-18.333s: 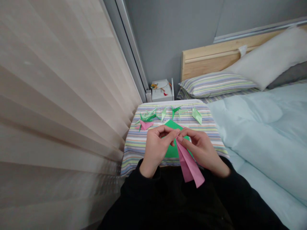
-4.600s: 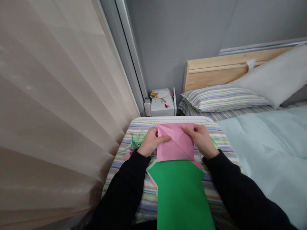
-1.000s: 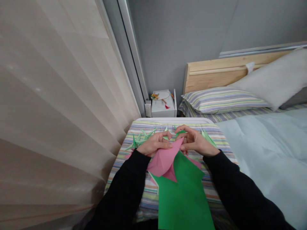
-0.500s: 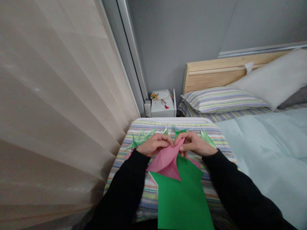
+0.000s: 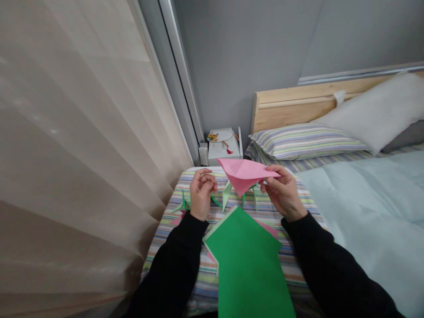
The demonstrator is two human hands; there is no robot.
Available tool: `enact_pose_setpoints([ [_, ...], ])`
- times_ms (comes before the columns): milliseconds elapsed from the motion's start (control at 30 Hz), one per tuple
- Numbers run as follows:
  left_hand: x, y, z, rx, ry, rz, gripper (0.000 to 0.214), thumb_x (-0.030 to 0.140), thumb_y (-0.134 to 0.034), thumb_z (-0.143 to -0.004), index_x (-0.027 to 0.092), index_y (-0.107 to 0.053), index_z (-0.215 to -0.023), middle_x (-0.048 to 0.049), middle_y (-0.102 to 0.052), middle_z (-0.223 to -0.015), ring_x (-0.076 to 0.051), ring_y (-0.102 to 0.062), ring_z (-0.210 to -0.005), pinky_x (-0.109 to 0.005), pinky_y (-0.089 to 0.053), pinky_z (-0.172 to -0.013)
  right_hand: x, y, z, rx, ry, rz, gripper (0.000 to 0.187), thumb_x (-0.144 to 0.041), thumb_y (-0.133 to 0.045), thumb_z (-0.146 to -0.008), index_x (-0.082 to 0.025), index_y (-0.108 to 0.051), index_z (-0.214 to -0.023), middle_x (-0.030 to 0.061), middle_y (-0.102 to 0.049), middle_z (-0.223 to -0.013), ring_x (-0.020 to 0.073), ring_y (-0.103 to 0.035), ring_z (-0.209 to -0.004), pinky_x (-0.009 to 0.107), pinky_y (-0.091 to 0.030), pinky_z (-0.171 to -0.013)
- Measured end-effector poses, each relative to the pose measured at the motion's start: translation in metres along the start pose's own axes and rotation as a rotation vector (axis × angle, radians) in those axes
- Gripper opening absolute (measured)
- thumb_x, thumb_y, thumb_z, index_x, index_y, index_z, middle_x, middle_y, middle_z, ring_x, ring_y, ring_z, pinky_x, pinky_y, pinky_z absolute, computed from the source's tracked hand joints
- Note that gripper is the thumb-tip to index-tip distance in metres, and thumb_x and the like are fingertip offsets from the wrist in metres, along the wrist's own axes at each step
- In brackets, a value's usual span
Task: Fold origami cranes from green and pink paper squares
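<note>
A pink folded paper [image 5: 243,172] is raised above the far part of the striped cloth. The fingers and thumb of my right hand [image 5: 283,192] pinch its narrow right end, while its wide end points left. My left hand [image 5: 201,194] is apart from the paper, with loosely bent fingers and nothing in them. Nearer to me lies a stack of green paper [image 5: 250,260], with pink paper [image 5: 267,229] peeking out at its right edge. Folded green paper shapes [image 5: 227,194] lie behind the hands, partly hidden by the raised paper.
The striped cloth [image 5: 155,251] covers a white-edged table. A pale curtain [image 5: 99,154] hangs on the left. To the right is a bed with a light blue cover [image 5: 371,194] and a striped pillow [image 5: 311,141]. A white bedside stand [image 5: 215,150] holds small items.
My left hand has let go of the pink paper and moved left. My right hand has lifted it up and away, turning its wide end to the left.
</note>
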State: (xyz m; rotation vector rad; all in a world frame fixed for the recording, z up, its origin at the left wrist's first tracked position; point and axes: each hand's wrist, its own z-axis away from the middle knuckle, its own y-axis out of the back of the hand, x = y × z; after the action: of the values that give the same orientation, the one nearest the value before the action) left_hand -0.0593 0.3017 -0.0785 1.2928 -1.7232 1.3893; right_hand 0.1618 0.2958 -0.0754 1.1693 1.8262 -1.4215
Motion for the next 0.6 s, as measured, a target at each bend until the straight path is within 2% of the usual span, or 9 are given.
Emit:
enact_pose_setpoints([
  [33,0.002,-0.002,0.003,-0.074,0.023,-0.023,0.046,0.020,-0.071,-0.074,0.023,-0.059,-0.118,0.0039,-0.065,-0.073,-0.009,-0.053,-0.052,-0.022,-0.040,-0.052,0.000,-0.001,0.000,0.016,0.020,0.019,0.034,-0.032,-0.093,-0.061,-0.025,-0.073,-0.087,-0.0013,-0.068,-0.075,0.0128,-0.060,-0.058,0.025,-0.049,-0.049],
  [100,0.007,-0.007,0.009,-0.207,0.095,-0.068,0.079,0.024,-0.077,-0.075,0.026,-0.041,-0.146,0.0032,-0.069,-0.076,-0.011,-0.056,-0.049,-0.023,-0.041,-0.050,0.002,-0.001,0.002,0.014,0.052,0.100,0.032,-0.030,-0.094,-0.062,-0.024,-0.073,-0.085,-0.0002,-0.069,-0.080,0.0130,-0.062,-0.060,0.026,-0.052,-0.051],
  [167,0.011,-0.011,0.013,-0.252,0.137,-0.105,0.101,0.023,-0.084,-0.071,0.026,-0.029,-0.155,0.0036,-0.069,-0.071,-0.012,-0.059,-0.046,-0.024,-0.043,-0.050,0.004,-0.001,0.003,-0.035,0.065,0.215,0.030,-0.030,-0.094,-0.063,-0.022,-0.074,-0.084,0.0009,-0.071,-0.084,0.0133,-0.062,-0.061,0.028,-0.054,-0.054],
  [200,0.011,-0.012,0.013,-0.249,0.144,-0.123,0.104,0.022,-0.086,-0.068,0.025,-0.030,-0.156,0.0046,-0.068,-0.066,-0.013,-0.059,-0.044,-0.024,-0.044,-0.049,0.004,-0.001,0.004,-0.066,0.066,0.268,0.030,-0.031,-0.094,-0.064,-0.022,-0.074,-0.084,0.0012,-0.071,-0.085,0.0134,-0.062,-0.061,0.029,-0.055,-0.055],
  [233,0.011,-0.013,0.014,-0.239,0.142,-0.144,0.101,0.021,-0.087,-0.067,0.024,-0.035,-0.154,0.0056,-0.065,-0.061,-0.013,-0.058,-0.043,-0.024,-0.044,-0.049,0.005,-0.001,0.005,-0.094,0.068,0.317,0.030,-0.032,-0.094,-0.065,-0.022,-0.074,-0.085,0.0013,-0.071,-0.084,0.0135,-0.062,-0.061,0.030,-0.056,-0.057],
  [300,0.009,-0.011,0.012,-0.222,0.125,-0.187,0.080,0.022,-0.086,-0.069,0.022,-0.054,-0.142,0.0059,-0.062,-0.054,-0.014,-0.057,-0.041,-0.025,-0.045,-0.048,0.004,-0.001,0.007,-0.131,0.085,0.405,0.030,-0.034,-0.094,-0.066,-0.022,-0.074,-0.086,0.0015,-0.072,-0.084,0.0145,-0.063,-0.064,0.030,-0.057,-0.061],
  [367,0.005,-0.009,0.011,-0.219,0.095,-0.226,0.045,0.024,-0.083,-0.073,0.020,-0.071,-0.116,0.0031,-0.063,-0.053,-0.015,-0.059,-0.043,-0.025,-0.047,-0.047,0.004,-0.001,0.008,-0.156,0.122,0.488,0.029,-0.036,-0.092,-0.069,-0.022,-0.074,-0.087,0.0023,-0.073,-0.086,0.0166,-0.066,-0.071,0.030,-0.058,-0.065],
  [433,0.000,-0.006,0.009,-0.230,0.045,-0.249,0.021,0.026,-0.082,-0.075,0.018,-0.077,-0.094,0.0001,-0.066,-0.055,-0.015,-0.062,-0.046,-0.025,-0.049,-0.047,0.004,-0.002,0.009,-0.193,0.165,0.565,0.027,-0.036,-0.090,-0.072,-0.022,-0.074,-0.088,0.0038,-0.074,-0.088,0.0187,-0.069,-0.077,0.030,-0.058,-0.067],
  [600,-0.003,-0.004,0.008,-0.275,-0.104,-0.324,0.010,0.024,-0.078,-0.078,0.016,-0.078,-0.082,-0.0006,-0.070,-0.056,-0.015,-0.065,-0.044,-0.023,-0.053,-0.044,0.008,-0.001,0.009,-0.319,0.271,0.683,0.025,-0.031,-0.086,-0.077,-0.021,-0.078,-0.098,0.0063,-0.077,-0.094,0.0199,-0.072,-0.081,0.030,-0.060,-0.067],
])
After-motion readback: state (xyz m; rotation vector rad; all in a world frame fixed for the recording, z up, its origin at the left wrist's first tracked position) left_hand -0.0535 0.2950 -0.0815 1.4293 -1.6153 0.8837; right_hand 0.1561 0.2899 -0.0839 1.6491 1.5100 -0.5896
